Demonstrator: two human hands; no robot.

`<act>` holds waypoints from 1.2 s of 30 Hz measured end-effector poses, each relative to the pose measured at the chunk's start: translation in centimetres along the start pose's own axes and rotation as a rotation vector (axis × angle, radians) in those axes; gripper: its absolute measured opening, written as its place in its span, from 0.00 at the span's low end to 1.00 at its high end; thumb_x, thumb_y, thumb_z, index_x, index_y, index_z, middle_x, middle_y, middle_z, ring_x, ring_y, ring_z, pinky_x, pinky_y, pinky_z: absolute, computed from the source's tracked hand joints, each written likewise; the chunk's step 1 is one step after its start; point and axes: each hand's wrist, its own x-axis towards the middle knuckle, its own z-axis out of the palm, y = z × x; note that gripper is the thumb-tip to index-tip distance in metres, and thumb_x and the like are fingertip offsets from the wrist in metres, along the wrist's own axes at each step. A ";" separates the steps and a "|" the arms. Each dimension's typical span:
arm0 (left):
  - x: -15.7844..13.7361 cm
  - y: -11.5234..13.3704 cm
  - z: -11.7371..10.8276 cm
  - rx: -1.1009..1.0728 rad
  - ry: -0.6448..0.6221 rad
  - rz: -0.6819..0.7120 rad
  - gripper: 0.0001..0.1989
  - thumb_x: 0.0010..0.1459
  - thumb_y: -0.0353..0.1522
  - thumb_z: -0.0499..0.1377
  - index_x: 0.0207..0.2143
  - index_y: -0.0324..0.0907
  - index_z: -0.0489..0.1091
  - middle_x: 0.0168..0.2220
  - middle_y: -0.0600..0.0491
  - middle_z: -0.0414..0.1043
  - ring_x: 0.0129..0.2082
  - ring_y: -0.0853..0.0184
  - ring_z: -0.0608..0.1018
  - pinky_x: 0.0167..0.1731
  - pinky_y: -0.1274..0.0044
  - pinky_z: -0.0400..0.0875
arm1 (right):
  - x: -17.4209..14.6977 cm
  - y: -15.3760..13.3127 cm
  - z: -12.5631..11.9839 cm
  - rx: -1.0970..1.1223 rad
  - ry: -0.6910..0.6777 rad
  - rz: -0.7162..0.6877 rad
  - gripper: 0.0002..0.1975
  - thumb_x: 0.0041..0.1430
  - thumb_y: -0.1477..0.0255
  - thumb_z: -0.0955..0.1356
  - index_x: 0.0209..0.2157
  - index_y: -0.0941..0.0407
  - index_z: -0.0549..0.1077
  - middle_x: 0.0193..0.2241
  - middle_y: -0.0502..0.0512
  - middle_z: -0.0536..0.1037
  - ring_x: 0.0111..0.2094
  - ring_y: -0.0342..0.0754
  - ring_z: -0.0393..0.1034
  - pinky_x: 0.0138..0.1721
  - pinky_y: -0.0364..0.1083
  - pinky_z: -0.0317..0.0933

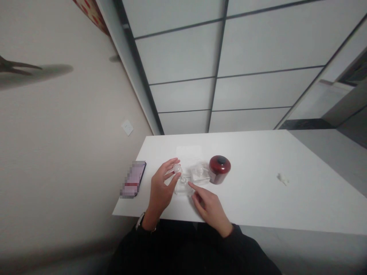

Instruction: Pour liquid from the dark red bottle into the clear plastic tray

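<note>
Your left hand (160,189) pinches what looks like a small clear stopper (177,168), fingers curled around it. Your right hand (210,208) is half open, holding nothing, its forefinger touching the clear glass bottle (183,186) on the white bench (258,191).

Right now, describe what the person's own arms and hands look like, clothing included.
Both hands are bare, with no gloves. The left hand has a band at the wrist, seemingly a watch or bracelet with a pale and dark strap, just above a black sleeve cuff. The right hand emerges from a matching black long sleeve. No rings are discernible on the fingers.
</note>
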 end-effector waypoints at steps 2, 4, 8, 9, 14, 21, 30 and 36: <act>0.0 0.0 0.0 -0.006 -0.006 -0.008 0.21 0.63 0.36 0.66 0.58 0.45 0.73 0.57 0.44 0.79 0.55 0.57 0.83 0.52 0.66 0.84 | 0.0 0.0 0.0 -0.001 -0.001 0.000 0.22 0.73 0.73 0.64 0.66 0.54 0.69 0.35 0.53 0.82 0.33 0.47 0.76 0.39 0.45 0.72; 0.0 0.1 -0.1 -0.022 -0.019 -0.017 0.21 0.63 0.36 0.66 0.58 0.45 0.73 0.57 0.45 0.79 0.55 0.58 0.83 0.51 0.67 0.84 | 0.0 0.0 0.0 -0.006 0.002 0.001 0.22 0.73 0.73 0.64 0.66 0.54 0.70 0.35 0.54 0.82 0.33 0.47 0.77 0.40 0.45 0.73; 0.0 0.3 -0.2 -0.043 -0.025 -0.031 0.21 0.63 0.36 0.66 0.58 0.45 0.73 0.59 0.45 0.78 0.55 0.57 0.83 0.50 0.67 0.84 | -0.1 0.1 0.0 -0.012 0.004 0.006 0.22 0.73 0.73 0.64 0.66 0.53 0.70 0.36 0.54 0.83 0.34 0.48 0.78 0.40 0.46 0.73; 0.0 0.4 -0.3 -0.046 -0.029 -0.033 0.21 0.63 0.36 0.66 0.58 0.46 0.73 0.59 0.44 0.78 0.55 0.57 0.83 0.50 0.67 0.84 | -0.1 0.1 0.0 -0.011 0.004 0.006 0.22 0.73 0.73 0.64 0.66 0.53 0.70 0.36 0.54 0.83 0.34 0.48 0.78 0.40 0.46 0.73; 0.1 0.4 -0.4 -0.056 -0.048 -0.020 0.22 0.63 0.36 0.66 0.59 0.47 0.72 0.59 0.45 0.78 0.56 0.57 0.82 0.50 0.67 0.84 | 0.0 0.0 0.0 -0.004 0.001 0.007 0.22 0.73 0.73 0.64 0.65 0.53 0.70 0.35 0.53 0.82 0.32 0.48 0.77 0.38 0.45 0.73; 0.2 0.1 -0.6 -0.011 -0.037 -0.004 0.22 0.63 0.37 0.67 0.59 0.46 0.73 0.59 0.44 0.77 0.56 0.56 0.82 0.51 0.66 0.84 | 0.0 -0.1 -0.1 -0.005 0.002 0.006 0.22 0.73 0.73 0.64 0.66 0.54 0.70 0.36 0.54 0.83 0.33 0.48 0.78 0.39 0.46 0.73; 0.3 0.5 -0.4 -0.024 -0.022 -0.015 0.19 0.64 0.37 0.65 0.57 0.46 0.73 0.61 0.44 0.75 0.54 0.57 0.82 0.50 0.68 0.83 | -0.1 0.0 0.1 -0.007 0.004 0.006 0.22 0.73 0.73 0.64 0.66 0.53 0.70 0.35 0.54 0.82 0.33 0.48 0.77 0.39 0.45 0.73; 2.5 0.9 -1.6 -0.084 0.023 0.011 0.24 0.62 0.39 0.67 0.59 0.44 0.71 0.58 0.42 0.76 0.53 0.56 0.83 0.49 0.68 0.83 | 0.0 0.0 0.0 -0.005 0.014 -0.013 0.23 0.73 0.73 0.63 0.66 0.53 0.70 0.33 0.53 0.82 0.32 0.47 0.77 0.38 0.45 0.73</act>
